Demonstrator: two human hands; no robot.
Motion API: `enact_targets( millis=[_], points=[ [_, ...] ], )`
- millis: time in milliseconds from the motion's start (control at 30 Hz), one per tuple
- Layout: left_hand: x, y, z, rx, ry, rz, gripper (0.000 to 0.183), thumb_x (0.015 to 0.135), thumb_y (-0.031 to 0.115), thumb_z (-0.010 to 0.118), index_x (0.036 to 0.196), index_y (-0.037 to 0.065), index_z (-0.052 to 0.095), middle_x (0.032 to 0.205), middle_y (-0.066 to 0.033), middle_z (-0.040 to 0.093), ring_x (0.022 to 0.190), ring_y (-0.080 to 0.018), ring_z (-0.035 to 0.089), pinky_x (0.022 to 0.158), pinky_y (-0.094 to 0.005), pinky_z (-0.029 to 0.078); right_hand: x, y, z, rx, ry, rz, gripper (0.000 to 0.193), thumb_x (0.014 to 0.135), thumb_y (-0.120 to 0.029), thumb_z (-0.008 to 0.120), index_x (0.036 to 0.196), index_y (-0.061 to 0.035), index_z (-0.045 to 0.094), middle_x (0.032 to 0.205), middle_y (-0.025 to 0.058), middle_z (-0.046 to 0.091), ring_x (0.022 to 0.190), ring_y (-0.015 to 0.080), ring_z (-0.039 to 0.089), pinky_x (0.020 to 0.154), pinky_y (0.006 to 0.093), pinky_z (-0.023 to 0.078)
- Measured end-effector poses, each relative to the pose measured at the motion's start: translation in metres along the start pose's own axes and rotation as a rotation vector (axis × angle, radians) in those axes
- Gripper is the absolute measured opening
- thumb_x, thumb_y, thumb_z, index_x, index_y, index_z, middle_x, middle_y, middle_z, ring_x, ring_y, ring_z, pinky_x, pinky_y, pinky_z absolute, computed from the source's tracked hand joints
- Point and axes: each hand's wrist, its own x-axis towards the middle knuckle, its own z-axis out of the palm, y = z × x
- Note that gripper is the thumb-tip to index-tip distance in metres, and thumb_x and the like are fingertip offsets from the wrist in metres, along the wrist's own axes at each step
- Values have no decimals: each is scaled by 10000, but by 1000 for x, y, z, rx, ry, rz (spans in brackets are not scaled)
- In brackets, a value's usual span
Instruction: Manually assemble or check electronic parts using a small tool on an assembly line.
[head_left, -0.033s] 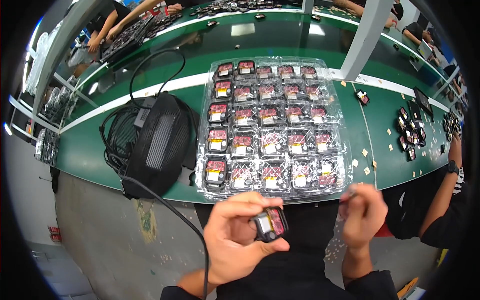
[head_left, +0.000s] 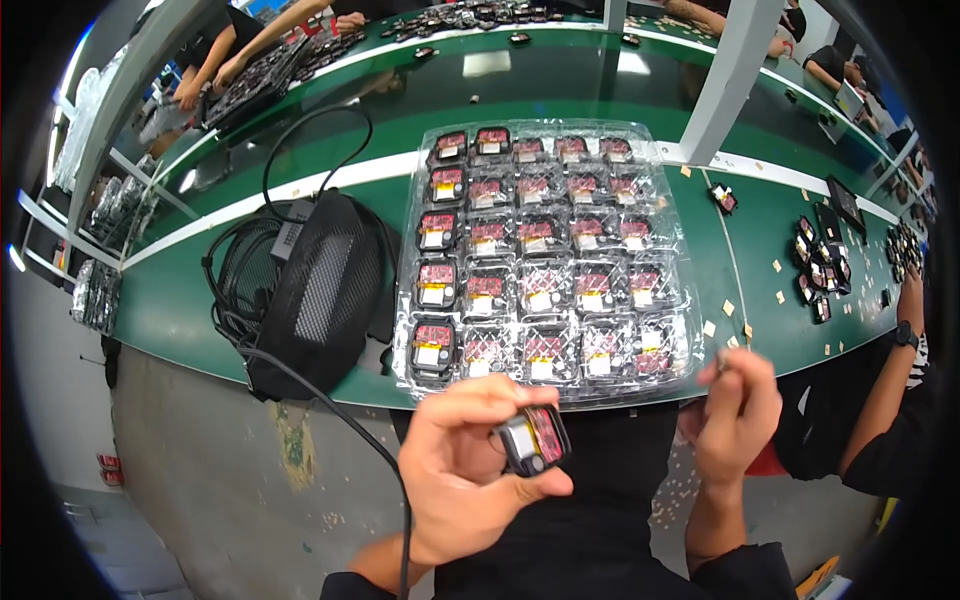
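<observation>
My left hand (head_left: 452, 480) grips a small black-cased electronic module (head_left: 532, 443) between thumb and fingers, just in front of the bench edge. The module's open face shows a red circuit board, a pale block and a yellow strip. To its right, my right hand (head_left: 735, 415) is closed in a pinch; a tiny greyish thing may be at the fingertips, too small and blurred to name. Beyond both hands lies a clear plastic tray (head_left: 672, 215) with rows of similar modules. Those in its left column (head_left: 436, 285) look raised and uncovered, while clear plastic appears to overlie the others.
Left of the tray sits a black mesh case (head_left: 325, 290) beside a coiled cable (head_left: 235, 270); a black cord runs down past my left forearm. More modules (head_left: 822, 262) lie on the green bench (head_left: 745, 340) at right, among small paper bits. A grey post (head_left: 722, 85) rises behind. Co-workers sit around.
My left hand has shifted slightly left and up with the module, which has tilted a little. My right hand has moved slightly right and up, still pinched.
</observation>
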Motion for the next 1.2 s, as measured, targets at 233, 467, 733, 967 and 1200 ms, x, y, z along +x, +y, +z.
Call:
enact_targets(
  millis=[233, 467, 733, 967, 1200],
  points=[
    [115, 1, 3, 526, -28, -10, 525, 762, -88, 828, 1155, 34, 501, 1131, -80, 501, 1132, -206, 610, 968, -352, 553, 31, 63, 1, 192, 10, 223, 179, 1058, -125, 550, 1113, 31, 620, 815, 24, 658, 611, 19, 429, 530, 211, 320],
    [228, -49, -21, 1116, -101, 225, 300, 775, 53, 838, 939, 4, 591, 1037, -109, 531, 895, -211, 610, 873, -330, 573, 34, 58, 1, 93, -40, 240, 188, 1059, -137, 555, 1087, 30, 636, 767, 22, 649, 651, 60, 506, 573, 246, 382],
    [250, -80, -29, 1252, -104, 276, 332, 748, 154, 873, 956, 19, 653, 947, -133, 575, 869, -317, 610, 748, -422, 505, 32, 62, 1, -6, -33, 178, 216, 1052, -176, 573, 1058, 29, 643, 743, 55, 669, 673, 98, 575, 597, 266, 418],
    [236, -78, -26, 1496, -246, 325, 349, 876, 322, 765, 927, -4, 654, 846, -177, 684, 874, -368, 677, 769, -468, 539, 32, 59, 2, -9, -28, 164, 221, 1051, -177, 578, 1055, 34, 642, 751, 59, 670, 679, 112, 596, 612, 272, 439],
    [228, -86, -24, 1618, -279, 377, 351, 940, 323, 685, 847, -11, 734, 885, -201, 710, 875, -383, 685, 840, -476, 540, 43, 53, -4, 30, -134, 262, 192, 1050, -138, 561, 1062, 38, 635, 778, 54, 675, 667, 107, 589, 613, 261, 449]
  ],
)
